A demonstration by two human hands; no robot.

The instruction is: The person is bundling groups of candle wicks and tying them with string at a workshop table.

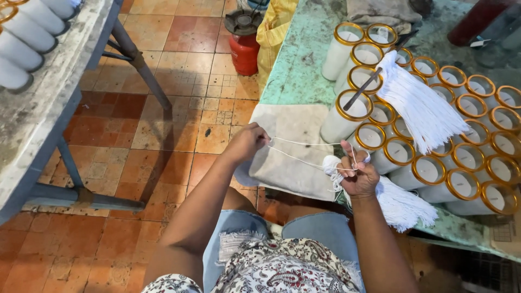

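Observation:
My left hand (248, 142) pinches the end of a thin white string (301, 152) and pulls it taut to the left. My right hand (357, 173) grips a bundle of white wick strings (399, 203), the string looped around its fingers. The bundle's loose ends hang down past my wrist over the green table's front edge. A second white wick bundle (420, 106) lies across the tops of several white candles in gold-rimmed glasses (418, 168).
A worn green table (304, 65) bears the candle glasses and a pale cloth (290, 146) draped over its edge. A thin dark rod (362, 88) rests on the glasses. A red gas cylinder (244, 40) stands on the tiled floor. More white candles (27, 32) sit on a bench at left.

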